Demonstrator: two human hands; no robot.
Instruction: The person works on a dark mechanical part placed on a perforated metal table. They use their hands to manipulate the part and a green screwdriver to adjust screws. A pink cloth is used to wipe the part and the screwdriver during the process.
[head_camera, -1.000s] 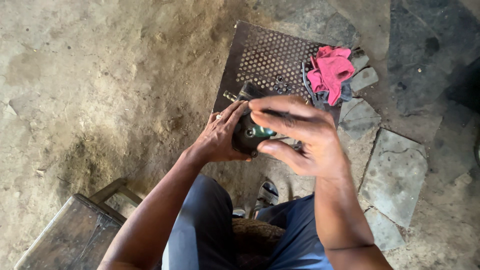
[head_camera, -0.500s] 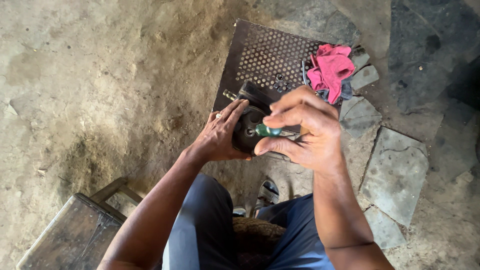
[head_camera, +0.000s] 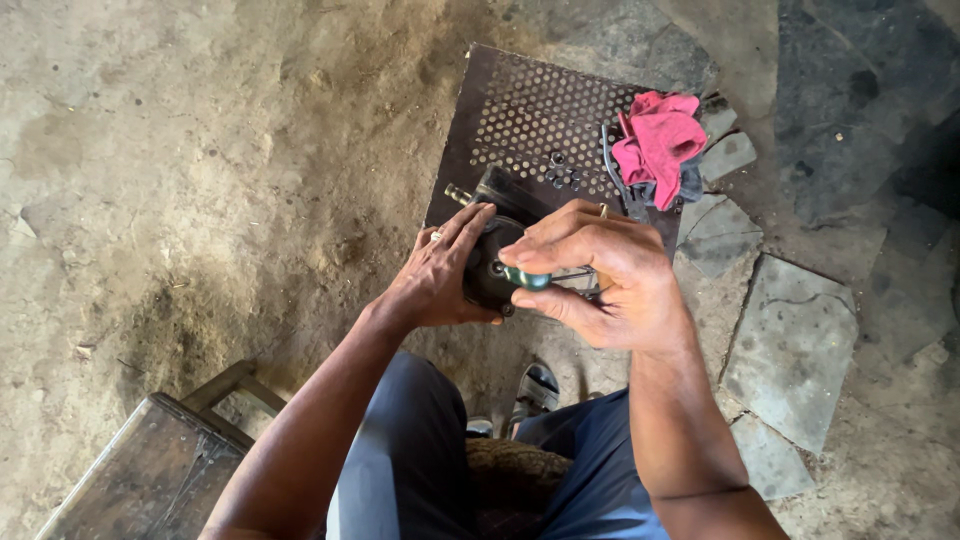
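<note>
Two hands meet over a dark round metal part (head_camera: 492, 262): our left hand (head_camera: 440, 275) cups it, our right hand (head_camera: 600, 275) pinches a green-handled screwdriver (head_camera: 530, 278) against it. Behind lie a perforated metal sheet (head_camera: 530, 115) and pink rag (head_camera: 660, 145); a wooden stool (head_camera: 150, 470) stands lower left.

Left hand (head_camera: 435, 275) steadies dark round part (head_camera: 492, 262), right hand (head_camera: 600, 275) grips screwdriver (head_camera: 530, 278)

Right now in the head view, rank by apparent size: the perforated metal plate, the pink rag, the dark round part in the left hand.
1. Perforated metal plate, clearly largest.
2 and 3. Pink rag and dark round part: unsure, since the part sits nearer the camera and the hands hide some of it.
</note>
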